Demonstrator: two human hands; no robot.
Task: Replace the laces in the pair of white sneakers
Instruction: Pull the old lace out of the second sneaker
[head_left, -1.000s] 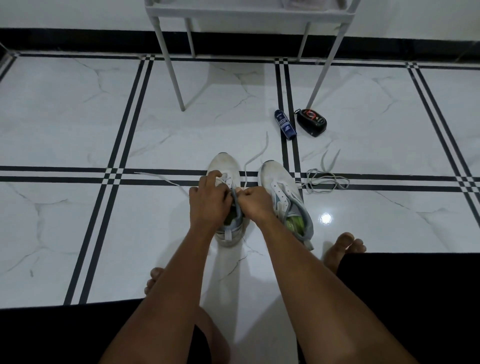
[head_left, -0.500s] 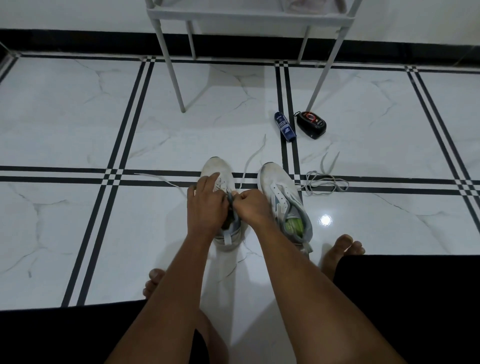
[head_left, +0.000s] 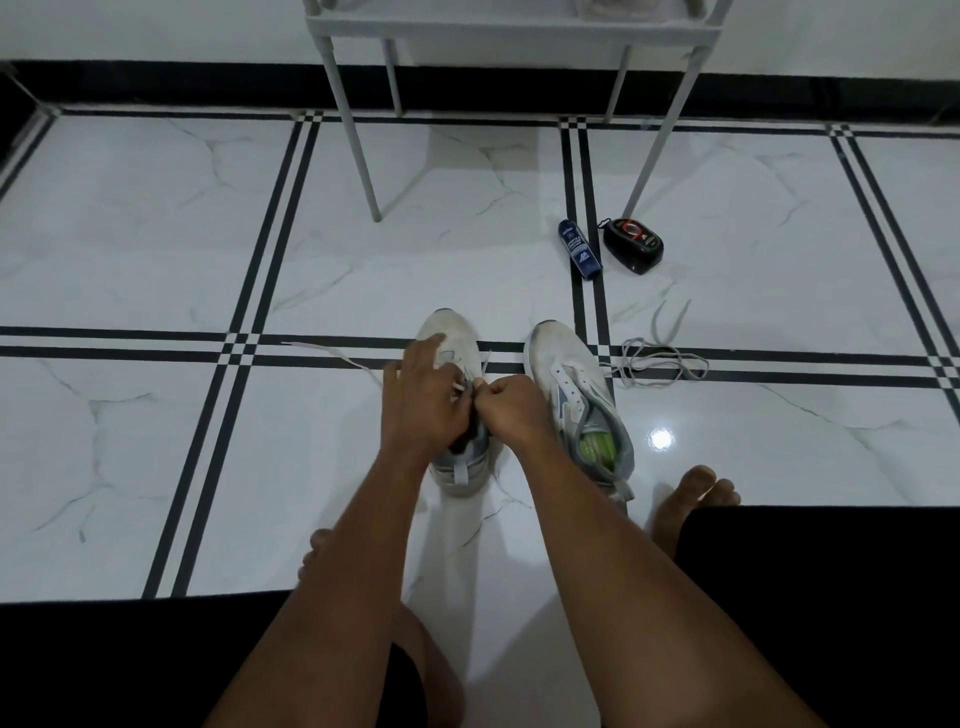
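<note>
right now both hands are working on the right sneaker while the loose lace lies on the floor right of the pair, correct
Not quite. In the head view the left hand and right hand are on the left sneaker, not the right sneaker. The loose lace does lie on the floor right of the pair.

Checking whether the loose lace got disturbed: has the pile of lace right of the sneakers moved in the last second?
No. The loose lace still lies across the same black floor stripe, just right of the right sneaker.

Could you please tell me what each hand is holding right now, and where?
The right hand pinches the white lace just above the left sneaker's eyelets; the left hand grips that sneaker's upper.
</note>
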